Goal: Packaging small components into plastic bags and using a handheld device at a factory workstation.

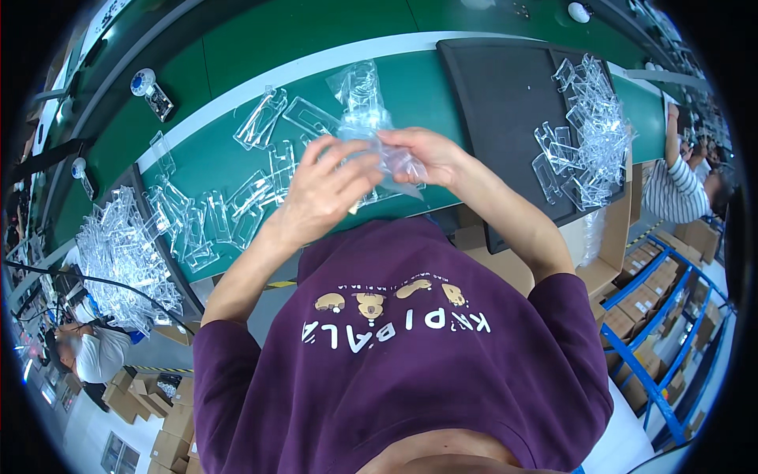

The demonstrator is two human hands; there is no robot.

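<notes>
A crumpled clear plastic bag is between my two hands above the green work surface. My right hand pinches it, thumb and fingers pressed together. On its other side my left hand curls its fingers against the film; the fingertips are partly hidden by it. Just beyond the hands lies a clear bagged bundle, and I cannot tell whether it joins the held bag. Loose clear plastic frames lie scattered to the left of my hands, several of them close to my left wrist.
A black tray at the right bears a heap of clear plastic pieces. Another heap fills a tray at the left. White round-headed devices stand on the far green belt. A co-worker in stripes is at the right.
</notes>
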